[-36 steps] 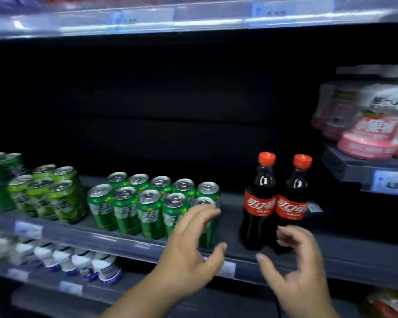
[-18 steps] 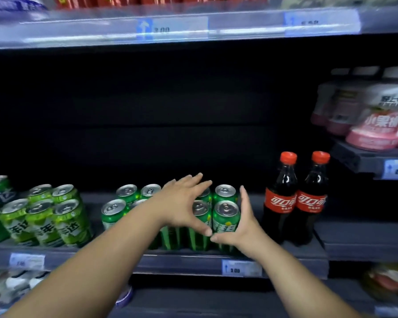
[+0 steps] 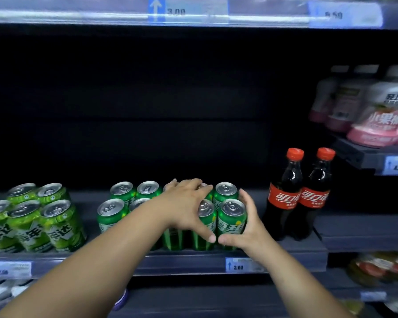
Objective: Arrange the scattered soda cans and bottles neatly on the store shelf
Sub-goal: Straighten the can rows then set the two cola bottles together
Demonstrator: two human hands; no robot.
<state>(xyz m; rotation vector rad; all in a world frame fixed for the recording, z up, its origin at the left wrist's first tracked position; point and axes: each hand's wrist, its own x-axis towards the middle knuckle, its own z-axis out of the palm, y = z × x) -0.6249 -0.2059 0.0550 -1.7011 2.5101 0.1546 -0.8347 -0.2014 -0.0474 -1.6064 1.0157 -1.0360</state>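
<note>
While squaring the cans on the shelf, pressing them together with left hand spread flat over the tops and right hand flat against the end can, clenching nothing. Next, likely closing gaps gently, avoiding the bottles.

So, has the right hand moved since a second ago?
Yes. The right hand went leftward, from in front of the cola bottles to the right side of the green cans.
</note>
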